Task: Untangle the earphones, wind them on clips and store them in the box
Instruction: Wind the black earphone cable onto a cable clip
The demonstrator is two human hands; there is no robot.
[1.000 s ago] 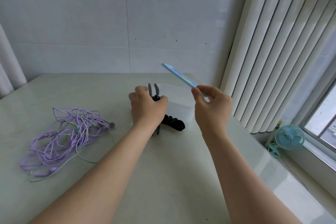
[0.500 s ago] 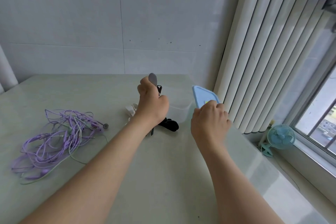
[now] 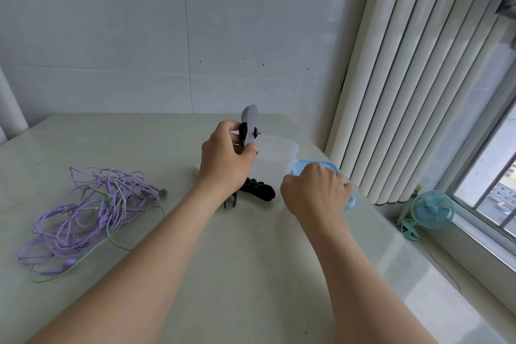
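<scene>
On the worktop (image 3: 251, 274) the earphones (image 3: 89, 212) lie at the left in one purple tangle, none wound, so nearly everything remains. The clear box (image 3: 276, 159) stands open; the right hand (image 3: 315, 193) grips its blue lid (image 3: 303, 169) just beside it, and the left hand (image 3: 226, 162) pinches one grey clip (image 3: 249, 126) above the spare black clips (image 3: 258, 193)

Pale table (image 3: 251, 260) against grey tiled wall (image 3: 111, 36), white vertical blinds (image 3: 405, 92) on the right, small blue clip fan (image 3: 431, 209) on the sill below the window (image 3: 488, 176).
</scene>
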